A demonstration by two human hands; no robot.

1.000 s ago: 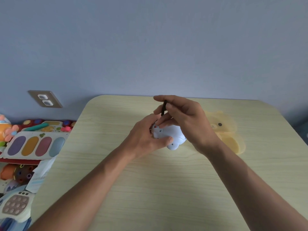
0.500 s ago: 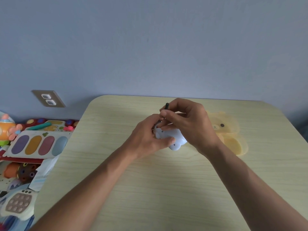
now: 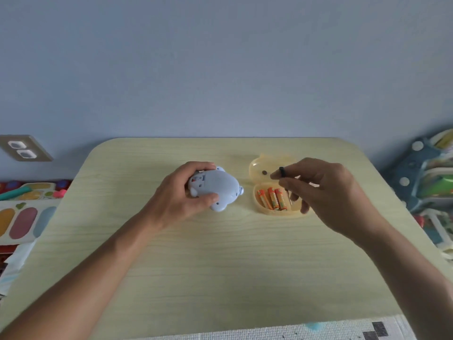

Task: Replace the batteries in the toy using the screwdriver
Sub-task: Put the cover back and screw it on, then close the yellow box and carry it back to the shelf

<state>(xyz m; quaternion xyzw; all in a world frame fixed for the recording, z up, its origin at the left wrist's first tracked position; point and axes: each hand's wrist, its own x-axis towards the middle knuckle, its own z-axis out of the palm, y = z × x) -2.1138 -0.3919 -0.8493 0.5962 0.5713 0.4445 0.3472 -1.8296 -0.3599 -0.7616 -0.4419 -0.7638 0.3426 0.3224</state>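
A pale blue animal-shaped toy [image 3: 218, 187] lies underside up on the wooden table [image 3: 220, 266], gripped by my left hand [image 3: 181, 195] at its left side. Its battery bay near my fingertips looks uncovered. My right hand [image 3: 326, 195] hovers over an open yellow bear-shaped case [image 3: 259, 168] and pinches a small black-handled screwdriver [image 3: 282, 172]. Three orange batteries [image 3: 273, 198] lie side by side in the case's lower half. Most of the screwdriver's shaft is hidden by my fingers.
Colourful toys and a paint-palette toy [image 3: 22, 222] are piled left of the table. A wall outlet [image 3: 22, 148] sits at the left. More toys [image 3: 426, 182] stand at the right. A patterned mat [image 3: 294, 332] edges the near side.
My right hand has lifted the screwdriver off the toy and swung right, over the yellow case. The batteries in the case have come into sight. My left hand still holds the toy.
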